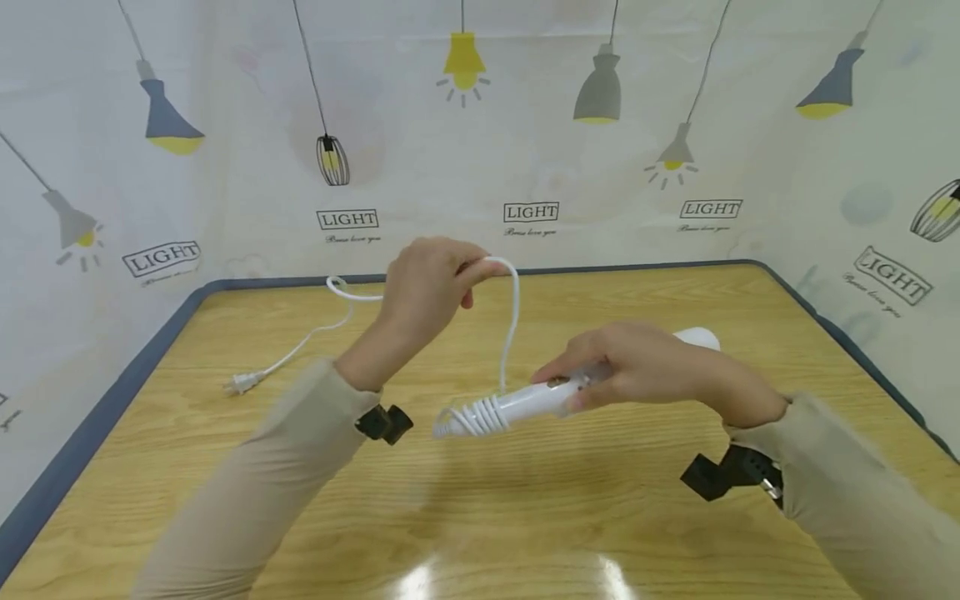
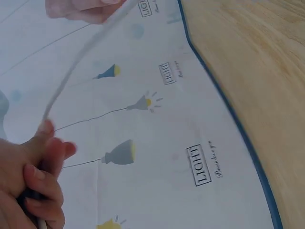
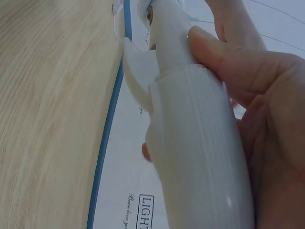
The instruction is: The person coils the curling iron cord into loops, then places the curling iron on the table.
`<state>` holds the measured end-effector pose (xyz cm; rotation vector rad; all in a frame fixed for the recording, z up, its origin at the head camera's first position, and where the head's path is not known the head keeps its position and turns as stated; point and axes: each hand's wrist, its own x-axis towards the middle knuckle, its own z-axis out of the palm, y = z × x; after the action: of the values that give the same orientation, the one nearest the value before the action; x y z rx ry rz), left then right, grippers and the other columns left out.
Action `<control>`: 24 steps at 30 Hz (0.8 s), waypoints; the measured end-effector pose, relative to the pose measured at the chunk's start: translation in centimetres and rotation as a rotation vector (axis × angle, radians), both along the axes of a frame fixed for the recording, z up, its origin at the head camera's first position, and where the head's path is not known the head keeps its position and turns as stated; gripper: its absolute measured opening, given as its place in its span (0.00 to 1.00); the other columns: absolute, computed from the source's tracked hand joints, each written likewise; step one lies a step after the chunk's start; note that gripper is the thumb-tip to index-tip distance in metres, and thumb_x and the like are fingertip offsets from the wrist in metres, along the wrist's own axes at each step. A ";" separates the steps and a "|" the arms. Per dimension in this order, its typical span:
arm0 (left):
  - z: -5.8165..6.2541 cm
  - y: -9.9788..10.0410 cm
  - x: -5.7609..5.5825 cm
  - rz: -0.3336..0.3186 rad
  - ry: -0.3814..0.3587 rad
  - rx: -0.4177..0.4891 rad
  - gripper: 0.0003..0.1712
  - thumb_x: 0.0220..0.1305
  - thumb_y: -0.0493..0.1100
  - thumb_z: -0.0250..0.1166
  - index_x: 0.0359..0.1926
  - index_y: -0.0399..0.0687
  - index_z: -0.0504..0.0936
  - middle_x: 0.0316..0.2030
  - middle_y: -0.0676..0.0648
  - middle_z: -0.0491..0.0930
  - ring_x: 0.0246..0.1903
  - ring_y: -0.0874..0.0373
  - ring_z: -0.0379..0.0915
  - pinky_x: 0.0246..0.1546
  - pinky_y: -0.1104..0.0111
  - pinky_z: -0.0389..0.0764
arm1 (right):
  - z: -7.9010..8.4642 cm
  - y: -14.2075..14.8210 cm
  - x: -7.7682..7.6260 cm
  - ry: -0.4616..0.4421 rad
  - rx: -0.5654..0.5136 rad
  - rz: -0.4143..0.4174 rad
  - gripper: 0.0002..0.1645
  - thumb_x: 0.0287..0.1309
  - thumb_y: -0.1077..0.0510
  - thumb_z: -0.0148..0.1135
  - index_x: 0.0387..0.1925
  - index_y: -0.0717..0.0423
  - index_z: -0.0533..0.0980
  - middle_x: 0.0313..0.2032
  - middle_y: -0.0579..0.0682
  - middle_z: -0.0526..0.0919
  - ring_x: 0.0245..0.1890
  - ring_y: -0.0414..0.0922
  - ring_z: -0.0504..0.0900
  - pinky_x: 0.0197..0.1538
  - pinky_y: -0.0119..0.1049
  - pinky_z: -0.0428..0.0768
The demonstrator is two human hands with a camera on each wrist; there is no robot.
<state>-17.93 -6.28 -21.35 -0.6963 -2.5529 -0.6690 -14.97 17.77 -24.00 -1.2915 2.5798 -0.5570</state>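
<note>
A white curling iron (image 1: 528,402) is held over the table by my right hand (image 1: 637,362), its fingers and thumb around the middle. In the right wrist view its thick barrel (image 3: 200,143) fills the foreground, with a lever (image 3: 138,76) jutting out at the side. Several turns of the white cord (image 1: 515,308) are coiled around the handle's end. Higher and to the left, my left hand (image 1: 427,279) grips the cord, which arches from its fingertips down to the handle. The cord's far part runs left to a two-prong plug (image 1: 243,383) lying on the table.
The wooden table (image 1: 510,517) has a dark blue border (image 1: 135,367) along its left, back and right edges. Behind stands a pale wall covering (image 1: 420,167) printed with lamps. Black wrist mounts (image 1: 384,423) sit at both cuffs.
</note>
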 end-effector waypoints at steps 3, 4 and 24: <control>0.3 0.2 0.3 -0.002 0.011 0.018 0.16 0.60 0.55 0.58 0.26 0.53 0.86 0.09 0.56 0.71 0.12 0.64 0.66 0.13 0.70 0.65 | 0.0 -0.5 0.2 0.092 0.051 -0.017 0.23 0.51 0.45 0.65 0.52 0.37 0.77 0.38 0.33 0.79 0.30 0.34 0.72 0.29 0.32 0.70; 0.6 0.2 0.4 0.000 0.011 0.025 0.16 0.59 0.55 0.58 0.27 0.53 0.86 0.09 0.56 0.71 0.12 0.64 0.66 0.13 0.70 0.65 | 0.0 -0.5 0.2 0.111 0.069 -0.039 0.22 0.51 0.45 0.65 0.51 0.36 0.77 0.38 0.33 0.79 0.31 0.34 0.73 0.29 0.32 0.71; -0.6 0.5 6.3 -0.256 0.313 0.049 0.05 0.58 0.40 0.65 0.33 0.44 0.86 0.11 0.57 0.72 0.10 0.70 0.63 0.12 0.76 0.64 | 0.2 2.2 -1.9 0.196 0.056 -0.420 0.26 0.58 0.42 0.57 0.58 0.41 0.73 0.46 0.50 0.79 0.31 0.44 0.73 0.27 0.38 0.69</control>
<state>-11.66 -5.73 -21.91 -1.0339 -2.1764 -0.6435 -16.89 19.97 -23.81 -0.8216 3.0281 -0.4370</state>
